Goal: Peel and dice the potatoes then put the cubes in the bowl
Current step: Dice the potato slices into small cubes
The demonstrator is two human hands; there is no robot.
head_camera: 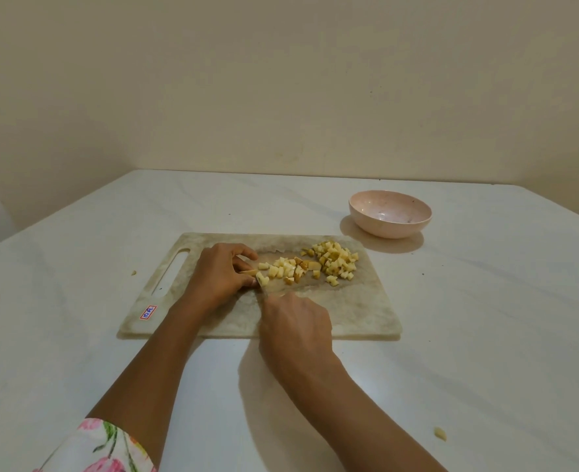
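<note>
Mid-dice: pinning the last potato strip (249,272) to the board (366,311) with the left hand's (218,275) curled fingers (245,251), gripping the knife (264,290) in the right hand (294,321). Heaping cubes (336,264) on the board's right side, none yet in the bowl (390,215) just beyond. Next, probably: finish cutting, then scoop across.

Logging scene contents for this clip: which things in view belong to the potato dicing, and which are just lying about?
In use: cutting board; potato cubes; potato piece held by left hand; knife gripped by right hand; pink bowl.

Lying about: pale scrap on the table; small crumb left of the board.
</note>
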